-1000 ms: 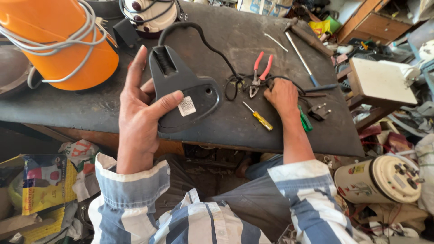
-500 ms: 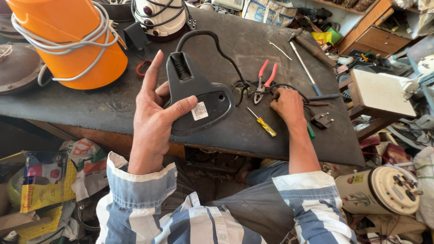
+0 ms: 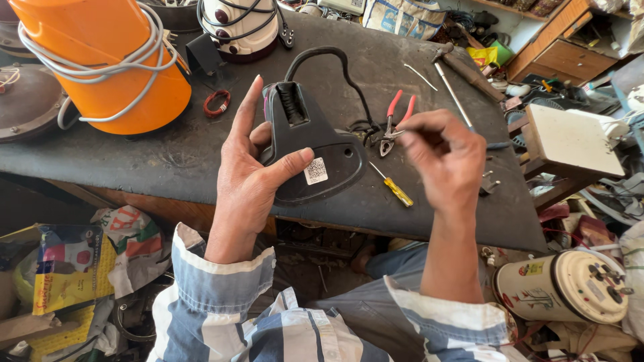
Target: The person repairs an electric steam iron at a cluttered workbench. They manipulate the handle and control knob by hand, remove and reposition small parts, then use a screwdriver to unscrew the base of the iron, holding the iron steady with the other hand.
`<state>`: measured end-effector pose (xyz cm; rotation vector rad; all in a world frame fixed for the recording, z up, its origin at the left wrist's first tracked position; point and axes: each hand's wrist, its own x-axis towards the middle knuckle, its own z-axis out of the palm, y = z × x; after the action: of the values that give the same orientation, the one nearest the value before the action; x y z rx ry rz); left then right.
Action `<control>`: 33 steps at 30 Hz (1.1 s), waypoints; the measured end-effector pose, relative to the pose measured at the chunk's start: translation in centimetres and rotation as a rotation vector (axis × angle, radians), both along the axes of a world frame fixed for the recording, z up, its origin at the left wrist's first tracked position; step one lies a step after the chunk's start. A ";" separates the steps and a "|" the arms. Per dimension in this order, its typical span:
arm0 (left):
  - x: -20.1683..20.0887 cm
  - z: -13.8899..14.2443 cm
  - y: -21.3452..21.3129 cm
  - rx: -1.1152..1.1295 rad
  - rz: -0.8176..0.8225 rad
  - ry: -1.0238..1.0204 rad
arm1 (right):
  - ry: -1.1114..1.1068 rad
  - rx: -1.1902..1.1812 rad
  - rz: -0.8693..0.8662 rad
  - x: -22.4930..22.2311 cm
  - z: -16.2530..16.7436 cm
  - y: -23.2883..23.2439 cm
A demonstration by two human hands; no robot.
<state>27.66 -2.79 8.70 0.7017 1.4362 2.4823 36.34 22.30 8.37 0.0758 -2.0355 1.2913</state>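
My left hand [image 3: 245, 177] grips a black plastic appliance housing [image 3: 318, 144] and tilts it up off the dark worktop [image 3: 168, 157]. My thumb lies beside its white sticker [image 3: 315, 171]. A black cord [image 3: 335, 57] loops away from its far end. My right hand [image 3: 446, 164] is raised just right of the housing with the fingertips pinched together; nothing shows between them. Red-handled pliers [image 3: 397, 117] lie behind that hand. A yellow-handled screwdriver [image 3: 396, 190] lies between my two hands.
An orange drum [image 3: 100, 60] wrapped in grey cable stands at the back left, and a white appliance [image 3: 238, 23] behind the housing. A long screwdriver [image 3: 453, 94] and a hammer [image 3: 469, 70] lie at the back right. A cream cylindrical appliance [image 3: 563, 285] lies on the floor to the right.
My right hand has lifted off the worktop and closed its fingertips in front of the pliers. My left hand has raised the black housing closer to me.
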 end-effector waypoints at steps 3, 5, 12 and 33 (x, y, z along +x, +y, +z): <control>0.2 0.1 0.2 -0.020 0.003 0.013 | 0.024 0.153 0.035 1.2 2.1 -3.2; 0.3 0.2 0.3 -0.059 0.019 0.017 | 0.084 0.363 0.083 1.6 3.2 -4.6; 0.4 0.0 0.6 -0.105 0.044 0.064 | 0.022 0.649 -0.106 2.3 5.6 -6.6; 0.2 0.1 1.8 -0.265 0.107 0.179 | 0.023 0.942 -0.232 2.4 6.2 -6.4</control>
<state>27.90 -1.03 8.84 0.8282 1.8692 2.2877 38.75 15.88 14.59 0.2704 -2.3726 0.1169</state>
